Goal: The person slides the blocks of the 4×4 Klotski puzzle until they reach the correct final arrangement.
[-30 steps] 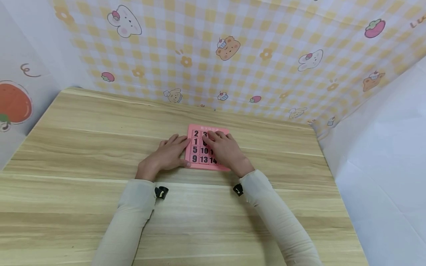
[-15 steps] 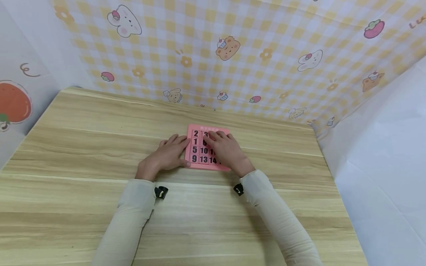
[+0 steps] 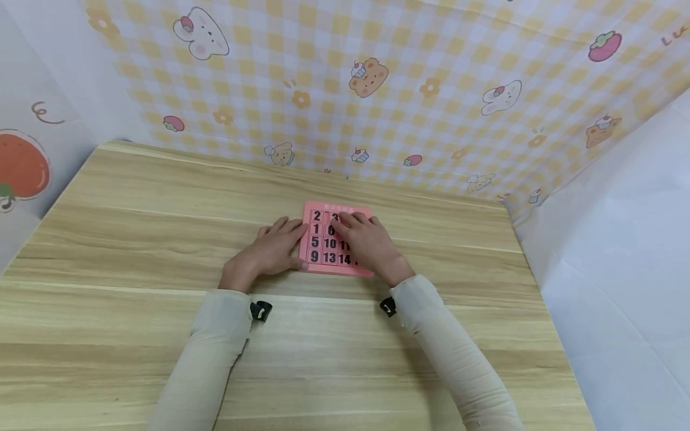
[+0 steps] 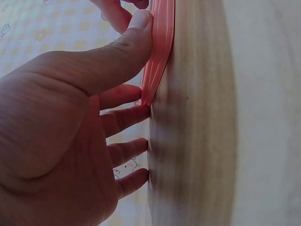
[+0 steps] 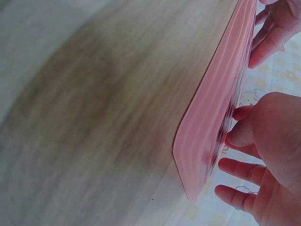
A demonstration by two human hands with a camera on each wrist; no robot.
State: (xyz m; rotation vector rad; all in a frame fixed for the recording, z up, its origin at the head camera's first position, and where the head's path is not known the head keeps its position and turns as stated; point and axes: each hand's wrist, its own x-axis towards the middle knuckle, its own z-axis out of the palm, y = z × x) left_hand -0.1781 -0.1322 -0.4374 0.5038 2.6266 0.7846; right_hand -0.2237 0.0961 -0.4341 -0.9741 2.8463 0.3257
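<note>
A pink sliding number puzzle (image 3: 322,243) lies flat on the wooden table. Black numbers show on its tiles: 2, 1, 5 and 9 run down the left column. My left hand (image 3: 268,248) steadies the left side. Its thumb (image 4: 140,28) presses the near left corner in the left wrist view, the index finger meets the edge, and the other fingers reach to the tabletop. Over the right part of the board, my right hand (image 3: 372,244) touches tiles near the 3 tile (image 3: 335,217) and covers the upper right ones. In the right wrist view its fingers (image 5: 242,172) extend toward the board's face.
The wooden table (image 3: 162,347) spreads around the puzzle on every side. A yellow checked cloth (image 3: 334,78) with cartoon prints hangs behind it, and white sheeting (image 3: 620,251) stands at the right. A black wrist-camera mount (image 3: 261,311) sits under the left cuff.
The 3 tile has slid slightly to the right, with the right fingertips shifting a little the same way and more of the 6 showing. The left hand stays put.
</note>
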